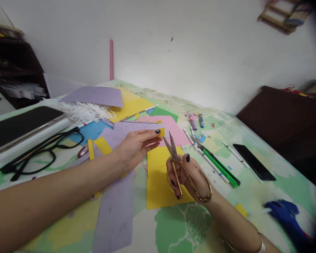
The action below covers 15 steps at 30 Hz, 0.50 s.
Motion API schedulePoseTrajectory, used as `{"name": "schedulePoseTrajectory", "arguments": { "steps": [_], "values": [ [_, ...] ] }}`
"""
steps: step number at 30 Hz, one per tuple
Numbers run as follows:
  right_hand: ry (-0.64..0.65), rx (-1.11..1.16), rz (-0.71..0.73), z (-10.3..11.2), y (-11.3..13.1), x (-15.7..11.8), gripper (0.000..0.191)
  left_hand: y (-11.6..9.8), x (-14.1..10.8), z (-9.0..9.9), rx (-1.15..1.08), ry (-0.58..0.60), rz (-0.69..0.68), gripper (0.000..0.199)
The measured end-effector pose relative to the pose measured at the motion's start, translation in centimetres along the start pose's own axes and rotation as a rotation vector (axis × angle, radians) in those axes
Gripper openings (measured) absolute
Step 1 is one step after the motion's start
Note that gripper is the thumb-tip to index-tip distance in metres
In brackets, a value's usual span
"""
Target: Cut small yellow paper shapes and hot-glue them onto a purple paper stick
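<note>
Our left forearm [55, 198] reaches in nearest the camera, and the left hand [133, 151] at its end is nearly closed at the tips, pinching a small yellow paper piece [162, 133] while its lower fingers curve loosely below. Just beside that piece, our right hand [193, 174] is partly curled around the ornate gold handles of a pair of metal-bladed scissors [174, 154], whose blades stand apart and point up towards it. We judge this a cutting step, with the piece held ready at the tips; a cut would call for steady left fingertips, the paper's edge between the blades, and our fingers well clear. Below the scissors lies a bright yellow paper sheet [156, 182], with a long lilac paper strip [114, 218] to its left and a pink paper sheet [176, 131] behind. Farther right, we see a green-handled craft knife [218, 168] and a dark blue glue gun [288, 219].
</note>
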State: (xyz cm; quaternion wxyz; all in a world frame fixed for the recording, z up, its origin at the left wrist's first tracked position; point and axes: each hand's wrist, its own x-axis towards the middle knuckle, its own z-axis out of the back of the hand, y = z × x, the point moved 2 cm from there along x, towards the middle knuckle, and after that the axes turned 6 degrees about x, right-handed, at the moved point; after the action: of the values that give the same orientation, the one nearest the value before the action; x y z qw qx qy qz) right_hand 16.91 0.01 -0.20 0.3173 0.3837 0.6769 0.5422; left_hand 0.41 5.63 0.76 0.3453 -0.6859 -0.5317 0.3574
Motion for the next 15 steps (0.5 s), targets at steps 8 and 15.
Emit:
{"name": "schedulePoseTrajectory", "arguments": {
  "steps": [8,15],
  "values": [
    [0.016,0.035,-0.028,-0.34,0.00,-0.11,0.051,-0.17,-0.10,-0.13,-0.027,-0.032,-0.004,0.002],
    [-0.001,0.024,-0.012,-0.23,0.12,-0.10,0.055,0.09,0.00,-0.04,-0.010,-0.005,0.000,0.002]
  ]
}}
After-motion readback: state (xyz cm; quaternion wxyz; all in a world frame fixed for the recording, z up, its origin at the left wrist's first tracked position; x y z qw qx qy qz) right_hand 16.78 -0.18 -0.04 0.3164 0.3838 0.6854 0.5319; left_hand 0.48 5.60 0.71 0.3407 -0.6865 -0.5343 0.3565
